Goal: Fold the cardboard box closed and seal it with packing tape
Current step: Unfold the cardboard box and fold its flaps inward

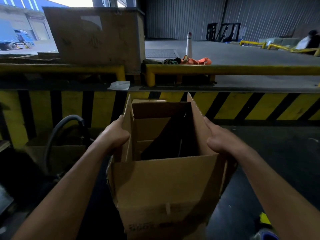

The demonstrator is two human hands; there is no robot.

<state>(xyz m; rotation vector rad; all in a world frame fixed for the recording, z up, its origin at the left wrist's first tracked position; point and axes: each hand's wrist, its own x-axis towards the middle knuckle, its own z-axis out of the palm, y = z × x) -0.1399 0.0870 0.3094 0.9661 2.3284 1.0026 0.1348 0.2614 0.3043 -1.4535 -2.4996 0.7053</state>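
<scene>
At the two side flaps of the open cardboard box (166, 184), both bare hands are pressed against the cardboard. The left hand (116, 134) wraps the outer face of the left side flap (127, 118), its fingertips curling at the flap's edge, so it has hold of that flap. The right hand (220, 137) lies flat and spread against the outside of the right side flap (195, 122) — palm on the cardboard, fingers not visibly closed around anything.

The box stands upright directly in front of the person, between the forearms, its near wall facing the camera with faint dark print low down. Its top is open: both side flaps stand up, tilted slightly outward, and the far flap (161, 110) leans inward over the opening. The inside is dark and shadowed; what it holds, if anything, cannot be told.

Just beyond the box runs a dock edge painted in yellow and black hazard stripes (242, 106), with a yellow guard rail (225, 69) above it. A grey hose (69, 118) arcs up at the left, near the left forearm. On the raised platform stand a large cardboard crate (97, 35), a white cone-shaped post (189, 45) and a heap of orange fabric (199, 61) — all well apart from the box.
</scene>
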